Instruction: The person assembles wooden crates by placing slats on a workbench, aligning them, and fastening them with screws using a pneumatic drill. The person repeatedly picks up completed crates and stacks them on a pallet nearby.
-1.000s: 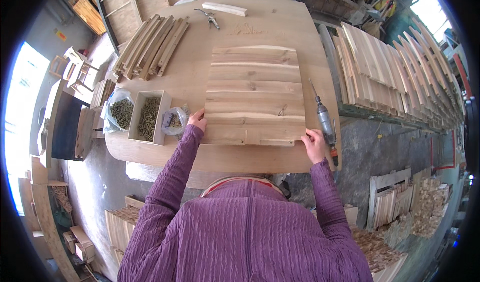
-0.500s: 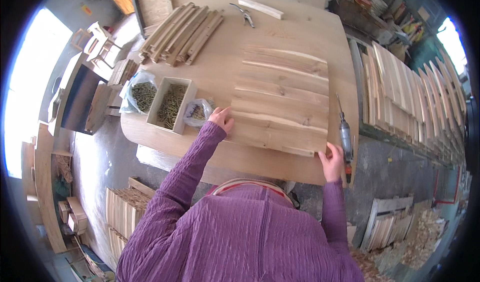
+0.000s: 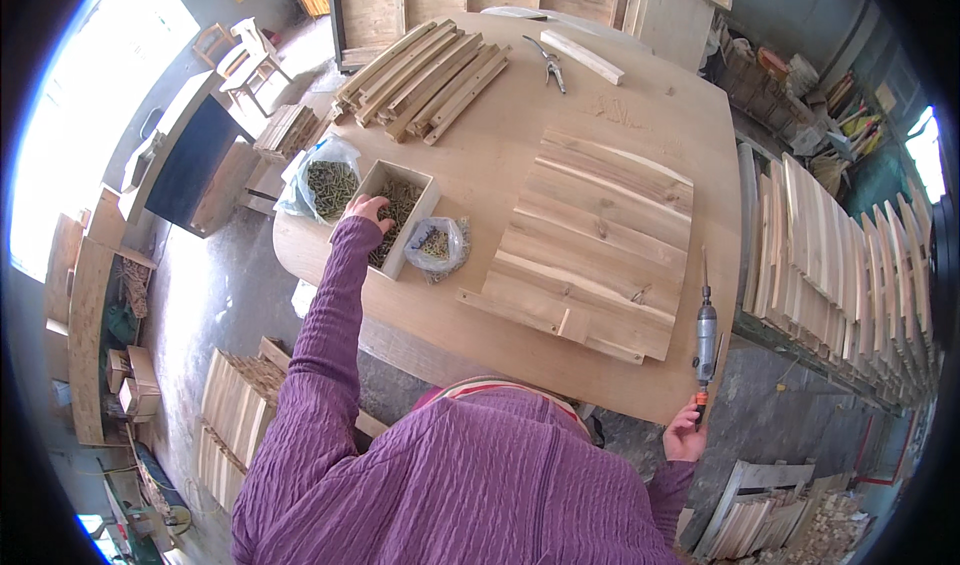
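Observation:
My left hand reaches into a pale wooden box of screws, its fingers curled down among them. Whatever those fingers pinch is hidden. At the table's near right edge, my right hand wraps round the orange and black end of a grey power screwdriver, whose long bit points away from me. Between my hands lies a slatted wooden panel. A narrow wooden strip runs along its near edge, sticking out past the panel's left side, with a small wood block against it.
Bags of screws, one larger and one smaller, flank the box. Farther back on the table are stacked wooden bars, pliers and a pale stick. Upright panels stand in a row at the right.
My left hand has left the panel's edge and gone into the screw box. My right hand has moved from the panel's corner to the screwdriver. The near strip now sits shifted left, askew.

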Action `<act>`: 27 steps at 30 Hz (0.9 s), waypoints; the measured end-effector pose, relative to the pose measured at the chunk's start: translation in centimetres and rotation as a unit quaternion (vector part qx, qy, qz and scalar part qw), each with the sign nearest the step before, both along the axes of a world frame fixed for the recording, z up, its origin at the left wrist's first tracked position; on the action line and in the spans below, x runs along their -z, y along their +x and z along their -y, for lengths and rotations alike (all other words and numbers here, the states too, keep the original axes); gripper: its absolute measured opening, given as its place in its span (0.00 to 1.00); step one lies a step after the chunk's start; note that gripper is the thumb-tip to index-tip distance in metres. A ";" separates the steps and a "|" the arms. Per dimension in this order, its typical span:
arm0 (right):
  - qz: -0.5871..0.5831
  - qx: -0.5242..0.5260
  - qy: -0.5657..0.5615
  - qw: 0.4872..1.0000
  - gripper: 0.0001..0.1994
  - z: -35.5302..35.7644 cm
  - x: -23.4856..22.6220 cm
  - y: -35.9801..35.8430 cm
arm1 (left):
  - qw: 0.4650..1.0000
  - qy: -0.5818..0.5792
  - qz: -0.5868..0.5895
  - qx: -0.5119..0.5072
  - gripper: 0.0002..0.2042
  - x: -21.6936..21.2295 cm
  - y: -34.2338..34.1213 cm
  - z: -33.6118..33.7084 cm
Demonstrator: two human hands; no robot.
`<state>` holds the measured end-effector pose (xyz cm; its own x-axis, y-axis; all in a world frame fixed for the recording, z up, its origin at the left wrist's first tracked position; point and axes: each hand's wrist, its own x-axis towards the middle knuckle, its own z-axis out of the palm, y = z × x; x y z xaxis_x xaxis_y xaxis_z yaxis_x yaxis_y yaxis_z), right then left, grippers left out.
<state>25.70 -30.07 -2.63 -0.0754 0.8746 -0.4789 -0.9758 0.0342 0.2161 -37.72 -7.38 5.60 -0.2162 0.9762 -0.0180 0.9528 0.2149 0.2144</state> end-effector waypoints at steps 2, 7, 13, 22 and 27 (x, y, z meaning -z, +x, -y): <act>0.017 -0.019 0.004 1.000 0.28 0.0 0.3 0.3 | 1.000 -0.006 -0.006 0.020 0.21 -0.4 0.4 -0.2; 0.181 0.002 -0.045 0.982 0.24 -0.6 -0.4 -1.0 | 0.994 -0.093 -0.064 0.003 0.15 -0.5 -1.0 -1.1; 0.481 0.211 -0.121 0.843 0.23 -1.2 -5.3 -2.2 | 0.993 0.004 -0.091 0.074 0.07 1.2 -0.8 -1.3; 0.675 0.343 0.094 0.646 0.22 -6.2 -21.0 0.3 | 0.965 0.242 -0.021 0.102 0.06 2.9 -3.7 -1.1; 0.724 0.267 0.045 0.634 0.21 -8.7 -26.1 -1.8 | 0.842 0.164 0.511 -0.055 0.07 2.8 -2.4 -1.4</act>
<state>23.90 -21.35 23.44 0.7053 0.6190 0.3455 -0.0078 0.4941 -0.8694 -40.16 -5.98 2.78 -0.3409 0.9399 0.0179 0.2126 0.0586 0.9754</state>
